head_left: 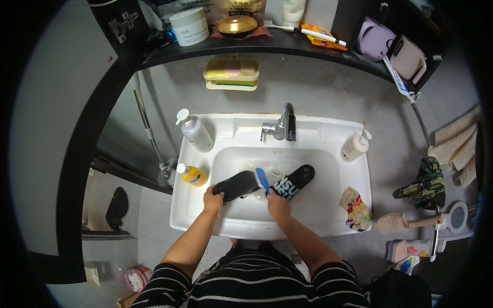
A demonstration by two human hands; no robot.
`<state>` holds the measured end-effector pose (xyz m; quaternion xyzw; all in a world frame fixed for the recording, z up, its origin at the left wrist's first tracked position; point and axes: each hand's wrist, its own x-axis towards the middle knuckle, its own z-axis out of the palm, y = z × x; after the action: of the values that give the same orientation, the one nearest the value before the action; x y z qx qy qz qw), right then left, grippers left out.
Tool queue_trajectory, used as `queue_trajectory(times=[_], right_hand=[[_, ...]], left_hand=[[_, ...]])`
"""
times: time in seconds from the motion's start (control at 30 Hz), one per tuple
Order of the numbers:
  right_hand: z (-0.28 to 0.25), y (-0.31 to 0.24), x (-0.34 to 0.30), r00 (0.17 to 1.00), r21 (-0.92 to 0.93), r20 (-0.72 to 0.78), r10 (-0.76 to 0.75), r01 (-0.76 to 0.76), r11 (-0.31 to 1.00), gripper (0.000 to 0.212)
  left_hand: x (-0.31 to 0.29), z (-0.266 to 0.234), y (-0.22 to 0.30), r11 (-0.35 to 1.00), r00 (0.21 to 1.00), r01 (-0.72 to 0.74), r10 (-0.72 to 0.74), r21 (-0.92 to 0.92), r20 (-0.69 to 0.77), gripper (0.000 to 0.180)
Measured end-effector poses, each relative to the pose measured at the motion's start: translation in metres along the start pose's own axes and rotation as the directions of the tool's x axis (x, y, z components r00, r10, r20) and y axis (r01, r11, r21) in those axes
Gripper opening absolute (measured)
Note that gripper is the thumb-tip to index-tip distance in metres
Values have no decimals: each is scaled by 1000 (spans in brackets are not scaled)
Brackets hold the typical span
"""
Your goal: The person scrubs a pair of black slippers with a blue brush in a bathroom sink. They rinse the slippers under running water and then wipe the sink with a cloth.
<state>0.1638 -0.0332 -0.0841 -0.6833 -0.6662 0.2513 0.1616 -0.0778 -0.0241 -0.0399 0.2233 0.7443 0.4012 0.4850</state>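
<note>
beside blue brush (262,178), slipper (235,186) in left fingers (219,197)

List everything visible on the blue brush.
The brush is blue, apparently plastic, with pale bristles along its left side. It is held at a slant in the sink, head pointing away from the person, handle running back into the right hand, which hides its lower end. The bristles face the right end of the black slipper held by the left hand; whether they press on it is too small to tell.
</note>
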Motion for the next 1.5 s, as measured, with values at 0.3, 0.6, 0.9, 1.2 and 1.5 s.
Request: queue_trajectory(times=[0.3,0.6,0.9,1.2,1.5], right_hand=[[-9,-39,-1,987,-150,151,-46,69,986,31],[-4,-23,-27,988,-31,99,-121,125,992,35],[-34,-30,-55,934,-222,253,-252,309,925,41],[-28,-37,-65,928,-69,207,-308,328,942,43],[-45,-3,-31,986,-168,158,-58,85,982,42]], left_hand=[[-6,-3,9,998,997,68,-68,-8,39,49],[-3,4,19,973,989,142,-131,-181,72,38],[28,8,-6,693,857,512,-372,-507,356,38],[25,16,-5,576,824,567,-399,-588,403,38],[35,14,-20,655,810,580,-395,-485,435,28]])
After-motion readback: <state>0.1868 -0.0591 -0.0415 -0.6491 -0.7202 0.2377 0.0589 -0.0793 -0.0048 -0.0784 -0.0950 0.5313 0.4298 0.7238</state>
